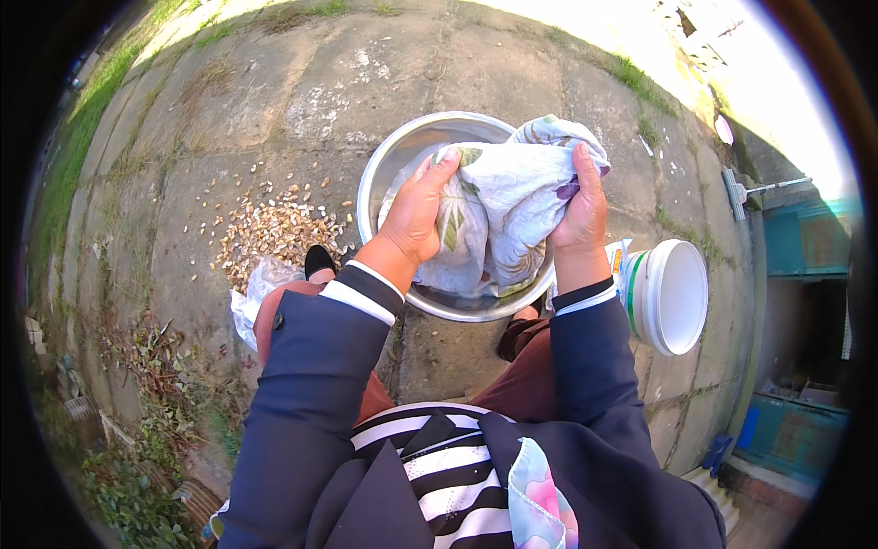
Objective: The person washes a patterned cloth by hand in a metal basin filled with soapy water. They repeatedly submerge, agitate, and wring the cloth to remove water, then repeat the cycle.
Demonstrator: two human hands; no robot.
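Both hands grip a wet-looking white cloth (521, 178) with a leaf and flower print, bunched over a round metal basin (384, 147). My left hand (418, 213) pinches its left part with the thumb on top. On the right side, my right hand (583, 202) holds a gathered fold, thumb upward. The lower part of the cloth hangs into the basin between my hands, and a bundled end rests over the far right rim. What lies beneath the cloth in the basin is mostly hidden. The basin stands on paving between my feet.
Peanut-like shells (274, 226) lie heaped at the left, beside a crumpled clear plastic bag (264, 285). A white plastic bucket (675, 295) lies on its side at the right. Farther right are a squeegee-like mop (737, 194) and a teal cabinet (799, 240). Plants (147, 504) grow at lower left.
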